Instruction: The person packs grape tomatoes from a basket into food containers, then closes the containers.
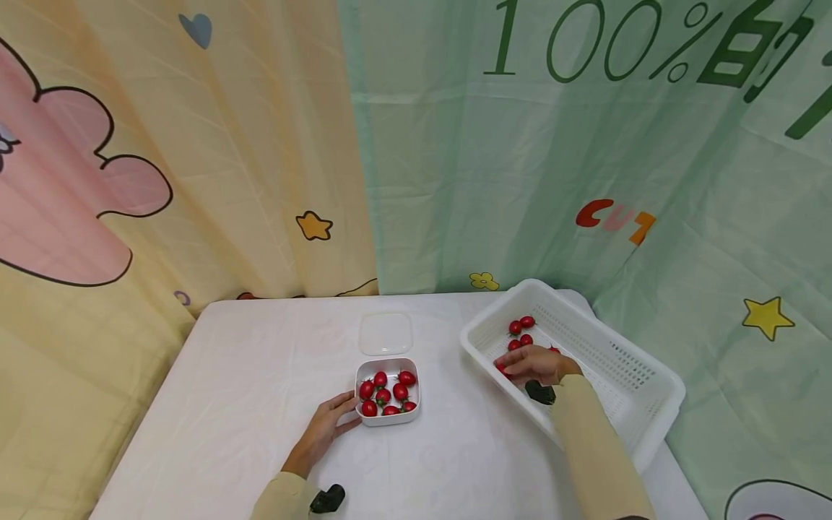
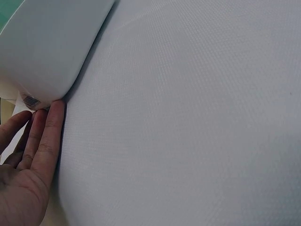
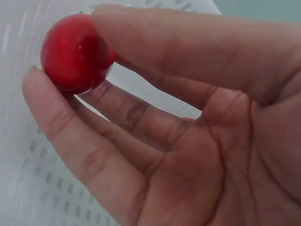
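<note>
My right hand is inside a large white perforated basket. Between its thumb and fingertips it pinches a shiny red cherry tomato, seen close up in the right wrist view. Several more cherry tomatoes lie around that hand at the basket's left end. A small white box holding several cherry tomatoes stands on the table. My left hand rests against the box's left side, its fingers nearly straight; in the left wrist view the fingertips touch the box's lower corner.
A clear lid lies flat behind the small box. The white-covered table ends at the back against yellow and green printed curtains. The basket stands slanted along the table's right edge.
</note>
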The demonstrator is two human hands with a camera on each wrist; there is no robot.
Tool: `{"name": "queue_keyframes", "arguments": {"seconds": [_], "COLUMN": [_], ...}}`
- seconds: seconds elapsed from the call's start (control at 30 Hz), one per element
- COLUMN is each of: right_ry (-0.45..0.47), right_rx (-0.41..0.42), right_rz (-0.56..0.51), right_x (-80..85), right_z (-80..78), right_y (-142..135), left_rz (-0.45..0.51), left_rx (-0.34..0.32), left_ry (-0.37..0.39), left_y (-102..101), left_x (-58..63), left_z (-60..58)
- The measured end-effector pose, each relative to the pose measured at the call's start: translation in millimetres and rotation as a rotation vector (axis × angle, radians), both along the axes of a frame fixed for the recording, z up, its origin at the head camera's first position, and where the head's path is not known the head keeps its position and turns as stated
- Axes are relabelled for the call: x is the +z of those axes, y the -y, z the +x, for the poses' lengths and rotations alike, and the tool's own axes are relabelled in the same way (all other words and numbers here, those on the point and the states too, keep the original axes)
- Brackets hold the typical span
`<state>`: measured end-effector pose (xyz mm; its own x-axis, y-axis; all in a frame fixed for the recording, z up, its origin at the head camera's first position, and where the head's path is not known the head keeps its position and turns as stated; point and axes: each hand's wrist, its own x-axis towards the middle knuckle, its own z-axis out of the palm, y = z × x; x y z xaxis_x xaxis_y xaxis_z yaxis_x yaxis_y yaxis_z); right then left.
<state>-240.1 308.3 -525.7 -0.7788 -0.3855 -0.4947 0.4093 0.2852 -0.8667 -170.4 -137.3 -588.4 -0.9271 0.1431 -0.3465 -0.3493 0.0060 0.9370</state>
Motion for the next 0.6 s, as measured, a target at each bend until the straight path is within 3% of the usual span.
{"name": "queue_keyframes", "arguments": {"seconds": [0.3,0.6], "right_ry": [-0.01,-0.137], "right_rx": [0.013,0.009], "right_rz": [-0.084,-0.013], "right_x": [14.0,23.9], "right_z": [4.1,8.1], "right_y": [5,12], "left_rz": [0.011,0.003], "left_rx": [0.002,0.005], "left_ry": [0.009,0.008], "left_y": [1,0], "left_x": [-0.3,0.9], "left_z": [-0.7,0.3]}}
